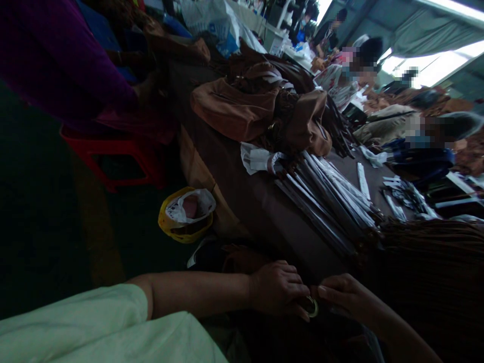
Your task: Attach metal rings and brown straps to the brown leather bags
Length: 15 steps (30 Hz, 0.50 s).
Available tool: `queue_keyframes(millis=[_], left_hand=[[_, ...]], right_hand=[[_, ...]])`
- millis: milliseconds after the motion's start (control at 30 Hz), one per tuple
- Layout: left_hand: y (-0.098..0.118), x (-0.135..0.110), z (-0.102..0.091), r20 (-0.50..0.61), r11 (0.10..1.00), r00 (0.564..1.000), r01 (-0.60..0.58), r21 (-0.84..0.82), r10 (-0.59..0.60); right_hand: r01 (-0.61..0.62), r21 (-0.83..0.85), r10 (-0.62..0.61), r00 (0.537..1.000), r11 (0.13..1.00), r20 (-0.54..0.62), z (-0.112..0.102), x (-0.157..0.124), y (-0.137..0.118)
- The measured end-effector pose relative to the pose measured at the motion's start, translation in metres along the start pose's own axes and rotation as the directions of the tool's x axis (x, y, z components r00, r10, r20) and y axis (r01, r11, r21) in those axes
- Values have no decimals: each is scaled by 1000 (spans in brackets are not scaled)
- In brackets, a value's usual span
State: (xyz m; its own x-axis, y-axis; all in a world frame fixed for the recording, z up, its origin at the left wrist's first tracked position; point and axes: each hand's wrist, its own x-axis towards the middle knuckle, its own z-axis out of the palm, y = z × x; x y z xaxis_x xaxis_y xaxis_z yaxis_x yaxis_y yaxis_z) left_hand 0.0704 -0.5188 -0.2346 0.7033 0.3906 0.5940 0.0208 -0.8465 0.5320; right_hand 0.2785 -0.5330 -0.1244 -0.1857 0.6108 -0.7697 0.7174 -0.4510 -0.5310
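Note:
Close to my body, both hands are together at the near edge of the table. My left hand (pixel 278 290) is closed, its fingertips around a gold-coloured metal ring (pixel 312 306). Facing it, my right hand (pixel 346 295) has thumb and fingers pinched just beside the ring; what they grip is too dark to make out. Dark brown material lies in shadow under the hands. Beyond them on the table is a bundle of long straps in pale wrapping (pixel 328 189). A mass of brown strips (pixel 434 262) lies to the right.
Brown bags (pixel 242 108) are heaped farther along the dark table (pixel 260 206). A yellow bin with a white liner (pixel 166 222) stands on the floor at left, near a red stool (pixel 113 151) with a person in purple (pixel 75 65) seated. Other people work across the table.

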Motion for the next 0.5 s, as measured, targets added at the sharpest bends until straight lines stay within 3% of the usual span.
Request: queue_keyframes(millis=[233, 500], left_hand=[[3, -3, -2, 34, 999, 999, -38, 11, 38], [1, -6, -7, 77, 1000, 997, -18, 20, 16]], right_hand=[[52, -36, -46, 985, 998, 165, -3, -2, -12], [53, -6, -51, 979, 999, 196, 4, -7, -3]])
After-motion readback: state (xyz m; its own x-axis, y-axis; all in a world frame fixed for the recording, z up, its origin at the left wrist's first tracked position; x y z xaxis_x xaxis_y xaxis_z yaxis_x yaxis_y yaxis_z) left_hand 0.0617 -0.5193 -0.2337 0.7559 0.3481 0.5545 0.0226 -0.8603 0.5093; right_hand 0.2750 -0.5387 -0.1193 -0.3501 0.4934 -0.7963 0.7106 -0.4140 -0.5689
